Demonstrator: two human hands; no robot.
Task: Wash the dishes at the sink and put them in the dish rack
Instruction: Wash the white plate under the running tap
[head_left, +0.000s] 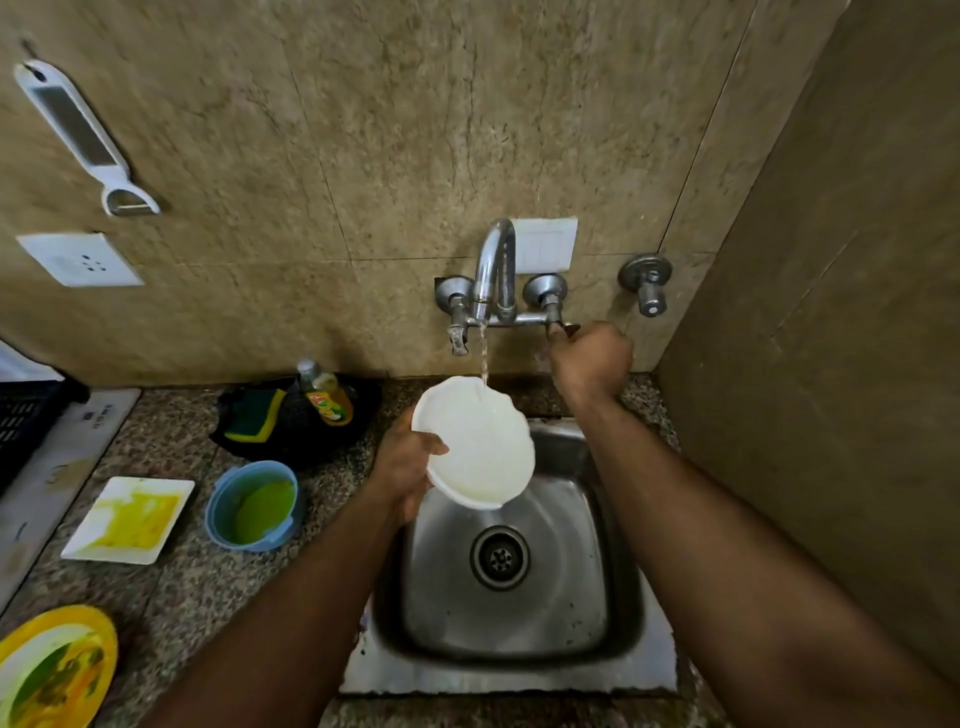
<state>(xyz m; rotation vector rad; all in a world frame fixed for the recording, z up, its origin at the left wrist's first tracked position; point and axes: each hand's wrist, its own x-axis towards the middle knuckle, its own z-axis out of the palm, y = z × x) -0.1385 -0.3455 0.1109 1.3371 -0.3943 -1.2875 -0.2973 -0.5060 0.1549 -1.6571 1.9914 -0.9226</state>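
**Two hands busy at the sink**

Left hand (402, 467) grips the rim of a white bowl (475, 444), tilted above the steel sink (519, 597) at frame centre, under the tap's (493, 270) running stream. Right hand (589, 358) curls around the tap's right handle. At lower left, the surface (171, 597) carries a stained square plate (130, 519), blue cup (252, 504) and yellow plate (52, 670).

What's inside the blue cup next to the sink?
The blue cup has green sauce smeared over its bottom and part of its inner wall. Nothing else shows in it. The near wall hides a little of the bottom, so that bit cannot be seen.
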